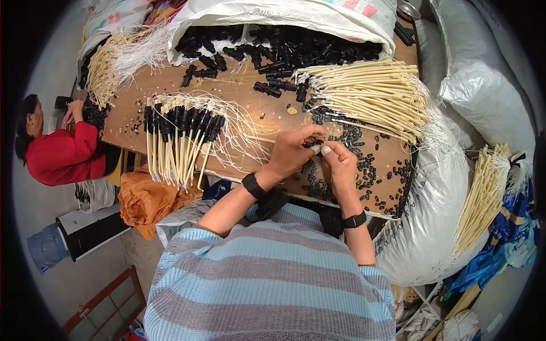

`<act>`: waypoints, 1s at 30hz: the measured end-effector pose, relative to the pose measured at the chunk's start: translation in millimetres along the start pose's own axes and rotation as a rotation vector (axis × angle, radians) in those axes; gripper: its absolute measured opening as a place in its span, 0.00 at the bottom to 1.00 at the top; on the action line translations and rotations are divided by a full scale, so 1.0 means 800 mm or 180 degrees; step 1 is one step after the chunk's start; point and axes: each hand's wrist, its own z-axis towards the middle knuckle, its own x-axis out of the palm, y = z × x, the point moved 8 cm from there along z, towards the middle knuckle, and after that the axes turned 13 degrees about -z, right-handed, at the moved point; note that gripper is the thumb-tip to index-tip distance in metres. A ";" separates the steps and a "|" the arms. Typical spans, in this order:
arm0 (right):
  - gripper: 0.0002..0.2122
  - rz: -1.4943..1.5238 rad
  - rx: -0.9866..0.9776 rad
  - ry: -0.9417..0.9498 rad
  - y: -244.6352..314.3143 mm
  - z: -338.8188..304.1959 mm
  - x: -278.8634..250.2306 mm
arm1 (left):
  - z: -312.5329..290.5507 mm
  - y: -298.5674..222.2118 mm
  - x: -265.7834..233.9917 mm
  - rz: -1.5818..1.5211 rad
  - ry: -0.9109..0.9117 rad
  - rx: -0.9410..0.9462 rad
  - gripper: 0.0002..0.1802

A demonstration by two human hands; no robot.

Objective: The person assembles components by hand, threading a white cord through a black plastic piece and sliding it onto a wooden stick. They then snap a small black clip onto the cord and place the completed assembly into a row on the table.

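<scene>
Close together over the front of the table, my hands meet fingertip to fingertip. My left hand (293, 152) is closed, and a thin cream-coloured tube (260, 138) sticks out from it to the left. My right hand (341, 166) pinches at the same spot, where a small dark bit shows between the fingers, too small to name. Small black plastic pieces (369, 170) lie scattered beside and under my right hand. To the left of my hands, a row of cream tubes with black connectors (182, 122) overhangs the table's front edge, white threads trailing from them.
A white sack (284, 12) spills black connectors (296, 48) at the back. Loose cream tubes (369, 94) are piled at the right. Stuffed white sacks (432, 210) hem in the table's right side. A person in red (65, 150) works at the far left. An orange cloth (151, 199) hangs near the front edge.
</scene>
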 end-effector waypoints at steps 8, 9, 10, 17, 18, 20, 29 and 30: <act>0.04 -0.1618 -0.0770 -0.0516 0.027 -0.012 -0.004 | -0.001 0.030 -0.009 0.0337 0.0150 -0.0848 0.10; 0.04 -0.1623 -0.0772 -0.0510 0.026 -0.012 -0.004 | -0.001 0.031 -0.008 0.0335 0.0142 -0.0847 0.10; 0.03 -0.1653 -0.0833 -0.0528 0.025 -0.011 -0.003 | 0.000 0.023 -0.011 0.0560 0.0034 -0.0517 0.09; 0.04 -0.0860 -0.0448 -0.0104 0.024 -0.012 -0.002 | 0.005 0.002 -0.018 0.0627 -0.0077 -0.0127 0.08; 0.04 -0.0859 -0.0451 -0.0104 0.025 -0.011 0.000 | 0.006 0.004 -0.021 0.0628 -0.0077 -0.0125 0.08; 0.07 0.0353 -0.0345 -0.0169 0.022 -0.010 -0.001 | 0.008 -0.006 -0.018 0.1013 0.0078 0.0214 0.14; 0.13 -0.1027 -0.1579 0.0107 0.067 -0.028 -0.016 | -0.005 -0.007 -0.001 0.0475 0.0895 -0.0416 0.21; 0.14 -0.3043 -0.2723 -0.0189 0.088 -0.050 0.003 | -0.005 -0.006 -0.003 0.0489 0.0876 -0.0425 0.21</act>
